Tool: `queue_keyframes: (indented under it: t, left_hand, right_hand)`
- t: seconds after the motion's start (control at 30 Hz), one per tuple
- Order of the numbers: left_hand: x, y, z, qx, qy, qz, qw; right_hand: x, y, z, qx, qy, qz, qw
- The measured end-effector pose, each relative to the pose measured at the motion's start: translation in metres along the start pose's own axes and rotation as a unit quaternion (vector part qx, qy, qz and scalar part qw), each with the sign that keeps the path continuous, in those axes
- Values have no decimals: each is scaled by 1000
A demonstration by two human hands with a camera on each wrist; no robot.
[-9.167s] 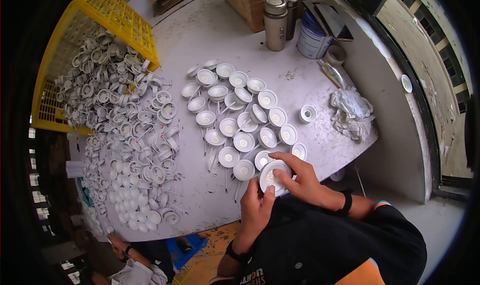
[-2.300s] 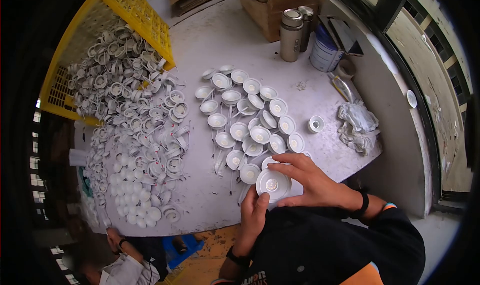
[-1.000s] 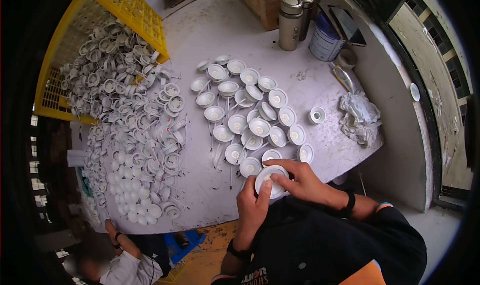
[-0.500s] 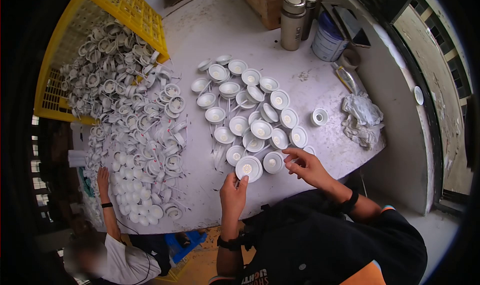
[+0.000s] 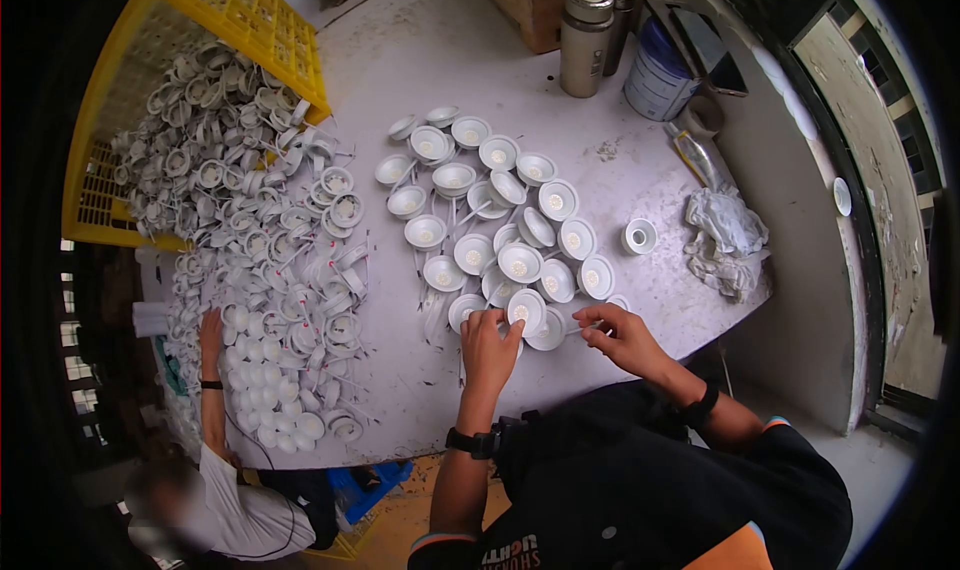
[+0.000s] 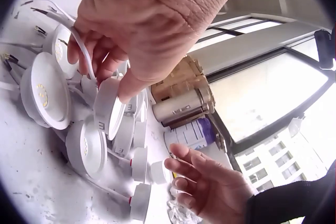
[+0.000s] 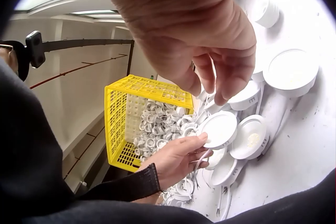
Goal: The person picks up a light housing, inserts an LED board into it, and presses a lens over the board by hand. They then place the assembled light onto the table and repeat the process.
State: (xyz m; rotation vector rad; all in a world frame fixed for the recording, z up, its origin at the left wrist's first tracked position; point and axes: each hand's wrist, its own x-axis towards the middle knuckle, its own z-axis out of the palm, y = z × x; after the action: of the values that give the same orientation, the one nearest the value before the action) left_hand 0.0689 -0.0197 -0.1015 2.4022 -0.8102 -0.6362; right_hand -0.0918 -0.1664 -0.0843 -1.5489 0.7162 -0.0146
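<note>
My left hand (image 5: pixel 490 355) pinches a white downlight (image 5: pixel 527 312) by its rim, at the near end of a group of similar lights. In the left wrist view the thumb lies against the light's side (image 6: pixel 107 109), and a white cable (image 6: pixel 79 40) runs up past the fingers. My right hand (image 5: pixel 627 342) hovers at the right of the group, fingers loosely bent, with nothing in its grasp. Both hands show in the left wrist view, the right hand (image 6: pixel 212 184) apart from the held light. Other downlights (image 5: pixel 520 263) stand close together, most with their LED faces up.
At left, a tipped yellow crate (image 5: pixel 225 20) spills white ring-shaped parts (image 5: pixel 215 175) over the table. White domes (image 5: pixel 265 390) lie nearer. A lone white cup-shaped part (image 5: pixel 640 236), crumpled plastic (image 5: pixel 728 225) and a steel flask (image 5: pixel 586 45) are at right. Another person's arm (image 5: pixel 213 410) reaches in.
Both hands were on the downlight a second ago; the right hand has since let go and moved right. The left hand has carried the light forward to the group. The other person's arm has reached forward.
</note>
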Motion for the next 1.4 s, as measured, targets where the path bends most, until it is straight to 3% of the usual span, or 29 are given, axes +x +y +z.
queue_keyframes:
  t: [0.07, 0.13, 0.27, 0.37, 0.43, 0.53, 0.63, 0.67, 0.73, 0.77, 0.8, 0.87, 0.97, 1.07, 1.2, 1.3, 1.33, 1.37, 1.4]
  left_hand:
    - [0, 4, -1, 33, 23, -2, 999]
    - [-4, 5, 1, 82, 130, 43, 987]
    - [-21, -6, -12, -29, 193, 56, 979]
    - [-48, -39, -25, -144, 272, -49, 950]
    - [-69, -94, -26, -255, 352, -144, 889]
    - [-104, -176, -55, -105, 534, -221, 809]
    - [-136, -244, -85, 71, 552, -313, 770]
    - [-141, -256, -89, 69, 554, -313, 768]
    - [-151, -280, -90, 19, 419, -298, 857]
    - [-156, -301, -82, 52, 419, -271, 865]
    - [-154, -285, -86, 52, 421, -268, 865]
    - [-150, -230, -94, -25, 357, -399, 844]
    - [-147, -241, -71, 33, 401, -346, 847]
    - [-145, -253, -60, 37, 419, -368, 830]
    - [-149, -204, -77, -50, 422, -374, 824]
    - [-157, -143, -86, -83, 400, -336, 849]
    - [-157, -117, -88, -140, 397, -282, 862]
    - [-157, -91, -89, -197, 390, -226, 871]
    - [-157, -68, -89, -202, 380, -223, 875]
  right_hand:
    - [0, 1, 0, -39, 7, -41, 998]
    - [0, -2, -1, -32, -3, -22, 999]
    - [-2, -3, 0, -6, -3, -14, 1000]
    - [-4, -8, 2, -23, -3, -20, 1000]
    - [-7, -11, 4, -36, -10, -33, 999]
    - [-11, -19, 9, -61, -24, -44, 997]
    - [-14, -20, 16, -68, -46, -65, 995]
    - [-14, -20, 18, -85, -56, -84, 991]
    - [-17, -24, 22, -102, -65, -106, 987]
    - [-18, -28, 23, -116, -73, -117, 984]
    - [-19, -30, 24, -128, -80, -127, 980]
    - [-21, -29, 25, -131, -78, -128, 980]
    - [-23, -28, 26, -134, -80, -130, 979]
    - [-26, -32, 26, -136, -80, -136, 978]
    - [-27, -40, 24, -142, -84, -119, 979]
    - [-26, -41, 29, -28, -132, -61, 989]
    - [-25, -42, 32, -31, -125, -55, 990]
    - [-23, -46, 38, -11, -178, -68, 982]
    - [-23, -52, 44, 8, -228, -82, 970]
